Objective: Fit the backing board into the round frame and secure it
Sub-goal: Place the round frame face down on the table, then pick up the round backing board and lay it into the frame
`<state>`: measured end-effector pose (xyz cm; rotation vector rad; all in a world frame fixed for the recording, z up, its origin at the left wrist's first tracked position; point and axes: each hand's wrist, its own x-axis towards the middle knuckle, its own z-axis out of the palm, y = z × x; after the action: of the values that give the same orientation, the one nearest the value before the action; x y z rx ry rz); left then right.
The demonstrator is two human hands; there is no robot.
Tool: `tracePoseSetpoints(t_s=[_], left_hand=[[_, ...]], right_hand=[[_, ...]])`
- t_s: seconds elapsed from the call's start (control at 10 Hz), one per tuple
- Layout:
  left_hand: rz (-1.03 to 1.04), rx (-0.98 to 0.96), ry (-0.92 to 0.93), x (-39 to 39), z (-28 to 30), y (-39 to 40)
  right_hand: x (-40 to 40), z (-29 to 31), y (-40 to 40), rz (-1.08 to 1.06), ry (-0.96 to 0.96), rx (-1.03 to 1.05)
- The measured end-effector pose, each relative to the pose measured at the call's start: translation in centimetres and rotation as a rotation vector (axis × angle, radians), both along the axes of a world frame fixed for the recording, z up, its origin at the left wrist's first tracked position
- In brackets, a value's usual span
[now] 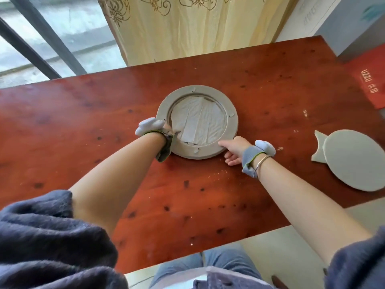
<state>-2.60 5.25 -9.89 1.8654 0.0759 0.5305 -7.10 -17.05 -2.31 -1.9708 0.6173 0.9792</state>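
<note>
Right grip (pixel 231 150) pinches round frame (pixel 232 124) rim, pinning it to desk (pixel 270 90). Left grip (pixel 166 130) at cloth (pixel 198 119) edge; clench hidden, can't tell.

Red-brown wooden table (pixel 270 90): varnish dull, dark knots and spots all over. At the centre a grey round frame (pixel 232 124) lies flat on the wood, with small tabs showing on its rim and a creased white sheet (pixel 200 119) in its recess. To the right, well apart, a grey backing disc (pixel 354 159) lies flat near the front edge, its pointed tab toward the frame. At the far right is a red folder (pixel 368 80) with pale lettering, partly out of view. Pale crumbs (pixel 280 148) are scattered between frame and disc.
</note>
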Motion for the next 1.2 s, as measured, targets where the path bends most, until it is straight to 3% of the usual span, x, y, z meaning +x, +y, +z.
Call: tracePoseSetpoints(t_s=[0.1, 0.2, 0.4, 0.5, 0.6, 0.8, 0.9, 1.0, 1.2], left_hand=[[-0.212, 0.547, 0.993, 0.9, 5.5, -1.9], [-0.333, 0.983, 1.080, 0.3, 12.5, -7.2], [-0.538, 1.045, 0.853, 0.2, 12.9, -18.2], [-0.571, 1.064, 0.818, 0.2, 12.4, -24.8], [-0.675, 1.040, 0.777, -0.1, 12.5, -30.2], [-0.822, 1.089, 0.804, -1.1, 11.2, -38.9], [-0.890, 1.184, 0.861, -1.7, 9.7, -40.6], [-0.903, 1.142, 0.834, -2.0, 8.8, -40.7], [-0.779, 1.253, 0.610, -3.3, 8.4, -39.2]], right_hand=[[0.3, 0.6, -2.2, 0.105, -0.018, -0.071], [0.8, 1.6, -6.3, 0.035, -0.102, -0.081], [1.1, 4.4, -18.0, -0.037, -0.302, -0.382], [0.9, 5.3, -24.5, -0.006, -0.235, -0.563], [0.3, 4.7, -30.0, -0.113, -0.185, -0.647], [-1.8, 2.2, -36.0, -0.308, -0.105, -0.592], [-2.1, 1.3, -36.5, -0.312, -0.180, -0.536], [-1.9, 1.1, -36.9, -0.350, -0.215, -0.438], [-1.4, 1.4, -38.1, -0.517, -0.318, 0.008]])
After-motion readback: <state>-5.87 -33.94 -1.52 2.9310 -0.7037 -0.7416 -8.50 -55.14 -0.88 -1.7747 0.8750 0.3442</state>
